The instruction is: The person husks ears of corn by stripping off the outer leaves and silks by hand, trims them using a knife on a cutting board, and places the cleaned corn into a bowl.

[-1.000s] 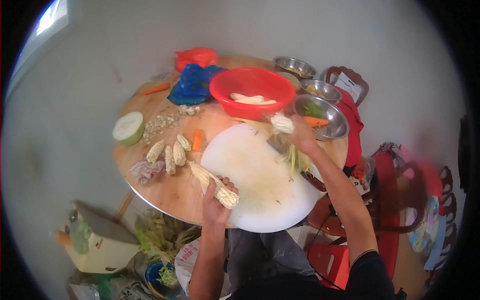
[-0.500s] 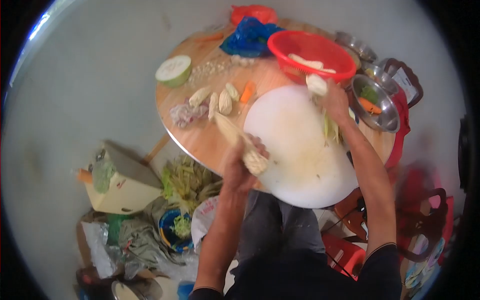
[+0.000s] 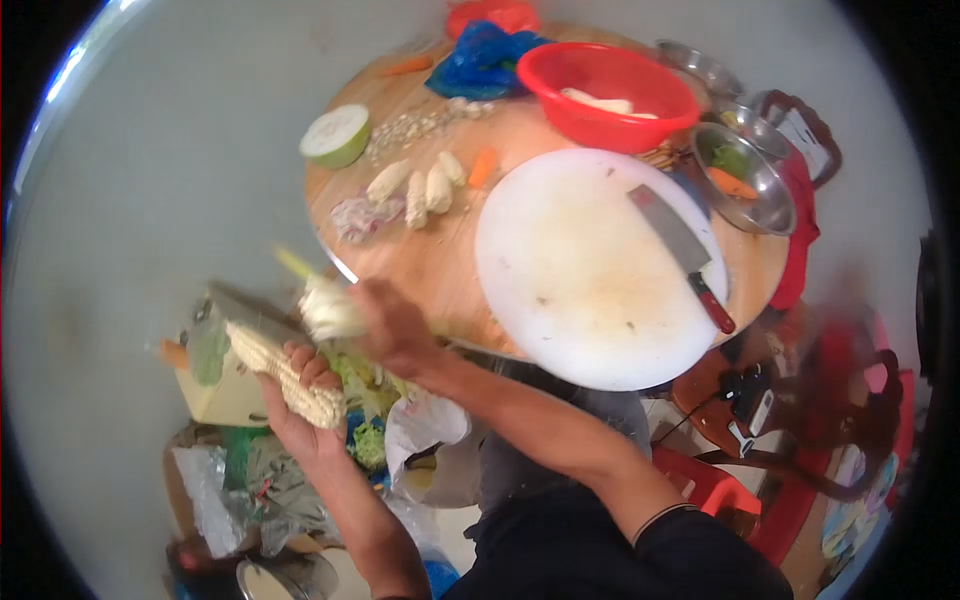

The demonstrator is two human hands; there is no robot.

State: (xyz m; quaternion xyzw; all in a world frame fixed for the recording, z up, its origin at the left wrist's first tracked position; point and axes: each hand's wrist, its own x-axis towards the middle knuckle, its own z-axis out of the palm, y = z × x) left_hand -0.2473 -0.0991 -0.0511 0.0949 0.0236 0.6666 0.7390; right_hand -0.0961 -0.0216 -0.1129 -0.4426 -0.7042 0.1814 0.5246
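Note:
My left hand (image 3: pixel 303 432) is wrapped round a pale, bare corn cob (image 3: pixel 268 362), off the table's left edge. Close beside it, my right hand (image 3: pixel 398 328) is closed on a whitish corn husk stub (image 3: pixel 330 308) with a yellow-green tip, blurred by motion. Both hands are above the bin and the heap of husks (image 3: pixel 365 380) on the floor. Several peeled corn cobs (image 3: pixel 438 188) lie on the wooden table (image 3: pixel 440 265). On the round white cutting board (image 3: pixel 580 270) rests a cleaver (image 3: pixel 672 230) with a dark red handle.
A red basket (image 3: pixel 610 135) with pale pieces stands at the back, near a blue bag (image 3: pixel 487 60). Steel bowls (image 3: pixel 770 212) line the right side. A cut gourd (image 3: pixel 337 137), garlic cloves (image 3: pixel 420 128) and a carrot piece (image 3: pixel 483 167) are on the left. A cream bin (image 3: pixel 205 395) stands below.
My right hand has swung from beside the basket across to the lower left with the husk stub. My left hand has carried the cob left and down off the table. The cleaver shows fully now.

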